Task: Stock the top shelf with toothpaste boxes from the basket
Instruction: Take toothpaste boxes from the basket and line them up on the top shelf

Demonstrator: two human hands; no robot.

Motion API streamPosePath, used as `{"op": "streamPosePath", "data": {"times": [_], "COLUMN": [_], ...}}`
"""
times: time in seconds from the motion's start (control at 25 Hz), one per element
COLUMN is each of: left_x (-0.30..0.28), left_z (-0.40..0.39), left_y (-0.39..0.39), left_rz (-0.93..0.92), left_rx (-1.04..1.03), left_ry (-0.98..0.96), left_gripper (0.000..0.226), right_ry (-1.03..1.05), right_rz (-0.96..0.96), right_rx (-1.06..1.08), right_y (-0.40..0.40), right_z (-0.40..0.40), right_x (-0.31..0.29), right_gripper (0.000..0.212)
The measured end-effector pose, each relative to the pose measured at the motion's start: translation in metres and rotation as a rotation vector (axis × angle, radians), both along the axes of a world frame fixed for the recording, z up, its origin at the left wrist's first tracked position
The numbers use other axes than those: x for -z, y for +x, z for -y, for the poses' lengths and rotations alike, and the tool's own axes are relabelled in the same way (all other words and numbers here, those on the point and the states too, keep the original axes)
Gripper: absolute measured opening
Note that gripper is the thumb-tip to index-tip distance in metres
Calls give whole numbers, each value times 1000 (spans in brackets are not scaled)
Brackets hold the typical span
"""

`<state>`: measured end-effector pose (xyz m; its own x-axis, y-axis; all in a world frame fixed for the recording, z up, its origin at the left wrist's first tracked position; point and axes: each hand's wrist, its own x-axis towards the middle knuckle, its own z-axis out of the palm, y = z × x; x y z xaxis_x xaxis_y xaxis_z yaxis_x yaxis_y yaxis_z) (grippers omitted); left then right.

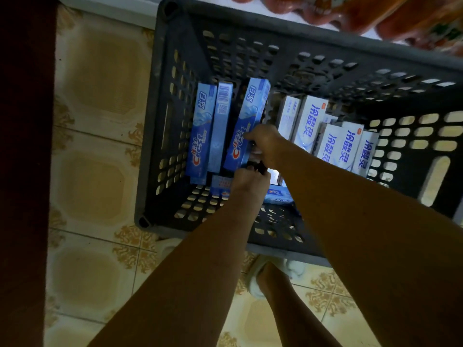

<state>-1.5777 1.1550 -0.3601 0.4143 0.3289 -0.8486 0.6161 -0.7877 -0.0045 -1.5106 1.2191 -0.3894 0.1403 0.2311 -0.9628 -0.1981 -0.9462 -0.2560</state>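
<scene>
Hands deep in a dark slotted plastic basket (250, 26) on a patterned tile floor (100, 96), seen from above. Right hand (266, 144) curled round the near end of a blue toothpaste box (246, 121) propped on a slant near the basket's middle, thumb on its printed face. Left hand (246, 182) just below, fingers bent toward the same box end or something dark beside it; in this dim, crowded spot, cannot tell what, if anything, it has hold of. Two more blue boxes (208, 131) standing against the left wall, further blue ones (278, 195) flat on the bottom partly under the wrists. White toothpaste boxes (333, 136) packed upright at the right side. Orange-wrapped goods (375, 13) at the far edge, a foot in a pale sandal (258, 279) near the basket's near rim. Top shelf out of view.

Stocking apparently under way, with many boxes left in the basket. To do this pick well: grip the slanted box across its narrow sides, not the flap ends; lift straight up, clear of the neighbours; gather several aligned boxes between both hands before rising; keep faces matched for the shelf.
</scene>
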Motion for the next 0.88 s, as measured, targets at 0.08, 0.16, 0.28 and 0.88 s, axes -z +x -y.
{"op": "streamPosePath", "data": {"times": [0.08,0.16,0.28,0.88], "left_x": [-12,-22,-37,-169], "left_z": [0,-5,-16,-105], "left_y": [0,-8,-25,-86], "left_rz": [64,164,338,114], "left_rx": [59,13,-76,-726], "left_ry": [14,-36,-155,-554], "left_gripper": [40,38,40,51], "right_ry": [13,24,42,65], "right_rz": [-23,-20,-69,-365], "right_rx": [49,113,237,407], "right_y": [7,9,13,57], "right_z": [3,9,13,34], "right_x": [-8,-15,-23,-201], "right_gripper": [23,22,25,20]}}
